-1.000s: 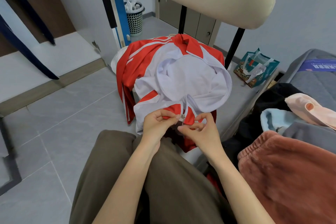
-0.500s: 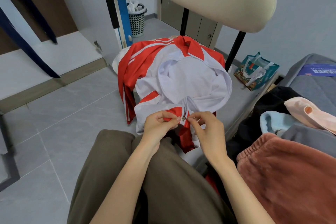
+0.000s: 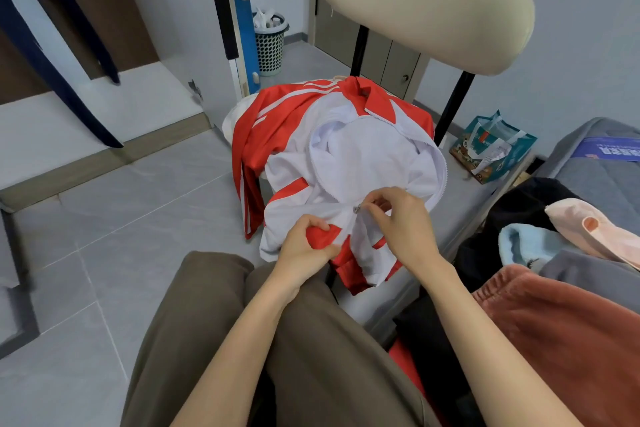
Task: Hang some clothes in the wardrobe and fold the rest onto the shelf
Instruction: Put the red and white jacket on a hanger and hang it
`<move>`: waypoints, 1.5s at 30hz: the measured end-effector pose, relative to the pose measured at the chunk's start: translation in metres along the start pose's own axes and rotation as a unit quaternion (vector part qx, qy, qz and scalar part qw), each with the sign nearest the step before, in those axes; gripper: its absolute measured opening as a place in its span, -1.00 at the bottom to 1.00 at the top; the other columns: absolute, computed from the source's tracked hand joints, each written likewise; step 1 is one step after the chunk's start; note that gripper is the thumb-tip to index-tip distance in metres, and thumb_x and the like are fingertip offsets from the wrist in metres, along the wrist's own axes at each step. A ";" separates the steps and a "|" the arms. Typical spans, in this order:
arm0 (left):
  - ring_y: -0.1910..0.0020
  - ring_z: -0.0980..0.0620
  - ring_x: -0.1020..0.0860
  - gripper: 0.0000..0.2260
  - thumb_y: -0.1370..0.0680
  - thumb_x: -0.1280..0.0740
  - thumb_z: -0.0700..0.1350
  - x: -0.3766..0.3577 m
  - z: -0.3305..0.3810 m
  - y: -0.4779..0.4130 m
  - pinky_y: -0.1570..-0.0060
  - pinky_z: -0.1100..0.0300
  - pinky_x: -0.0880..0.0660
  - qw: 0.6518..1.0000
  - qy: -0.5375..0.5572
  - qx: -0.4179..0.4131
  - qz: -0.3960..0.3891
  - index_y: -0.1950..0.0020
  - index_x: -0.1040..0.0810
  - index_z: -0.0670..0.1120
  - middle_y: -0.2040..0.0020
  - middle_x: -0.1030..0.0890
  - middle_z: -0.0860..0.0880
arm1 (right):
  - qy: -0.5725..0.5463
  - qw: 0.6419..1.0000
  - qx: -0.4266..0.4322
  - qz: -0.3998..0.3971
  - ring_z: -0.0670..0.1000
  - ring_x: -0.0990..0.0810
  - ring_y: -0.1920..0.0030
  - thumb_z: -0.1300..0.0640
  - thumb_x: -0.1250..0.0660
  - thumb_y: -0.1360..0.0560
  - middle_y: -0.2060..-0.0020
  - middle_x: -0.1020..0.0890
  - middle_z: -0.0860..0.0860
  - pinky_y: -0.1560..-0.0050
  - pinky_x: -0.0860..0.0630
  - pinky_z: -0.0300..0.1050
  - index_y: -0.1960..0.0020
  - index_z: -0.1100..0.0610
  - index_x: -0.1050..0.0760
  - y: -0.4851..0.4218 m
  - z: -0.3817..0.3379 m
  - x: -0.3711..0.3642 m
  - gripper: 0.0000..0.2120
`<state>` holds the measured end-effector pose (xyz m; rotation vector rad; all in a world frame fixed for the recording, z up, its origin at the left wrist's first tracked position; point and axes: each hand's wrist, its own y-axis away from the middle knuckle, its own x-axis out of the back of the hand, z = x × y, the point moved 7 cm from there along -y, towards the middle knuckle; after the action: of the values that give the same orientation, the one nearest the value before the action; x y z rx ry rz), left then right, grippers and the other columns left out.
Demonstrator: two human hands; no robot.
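Wardrobe open at far left, dark clothes hanging inside. Jacket, red and white, draped over chair seat, front up. Left hand grips red hem, likely to keep fabric taut. Right hand pinches zip pull, part-way up front. Clothes pile waits on bed at right.
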<state>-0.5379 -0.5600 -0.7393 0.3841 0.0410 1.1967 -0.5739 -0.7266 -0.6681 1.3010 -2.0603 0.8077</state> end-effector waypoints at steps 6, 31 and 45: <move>-0.02 0.08 -0.16 -0.63 -0.32 -0.49 0.22 -0.001 0.025 0.018 -0.02 0.26 -0.28 0.922 -0.298 -0.195 0.149 0.08 -0.42 0.07 0.01 -0.14 0.05 | -0.080 0.993 -0.009 -0.089 -0.19 -0.57 0.22 0.18 -0.37 -0.51 0.22 -0.66 -0.13 0.13 -0.46 -0.28 0.12 0.11 -0.66 0.009 -0.004 -0.006 -0.90; 0.13 0.01 -0.48 -0.75 -0.60 -0.21 0.12 -0.035 0.057 -0.003 0.24 0.18 -0.31 0.887 -0.380 -0.238 0.108 0.04 -0.39 -0.06 0.13 -0.52 -0.01 | -0.026 0.996 0.042 -0.069 -0.14 -0.60 0.19 0.17 -0.34 -0.54 0.22 -0.65 -0.18 0.07 -0.56 -0.14 0.10 0.08 -0.61 -0.027 -0.014 0.018 -0.91; 0.25 0.01 -0.48 -0.73 -0.57 -0.22 0.09 -0.015 0.040 -0.006 0.35 0.18 -0.28 0.878 -0.443 -0.180 -0.023 0.26 -0.35 0.00 0.33 -0.41 0.08 | 0.041 0.997 0.034 0.055 -0.11 -0.53 0.22 0.20 -0.28 -0.58 0.11 -0.60 -0.08 0.07 -0.55 -0.03 0.09 0.11 -0.57 -0.079 -0.029 0.059 -0.88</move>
<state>-0.5289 -0.5864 -0.7061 0.5645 -0.9513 0.8625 -0.5189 -0.7665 -0.5916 1.1774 -2.0701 0.9724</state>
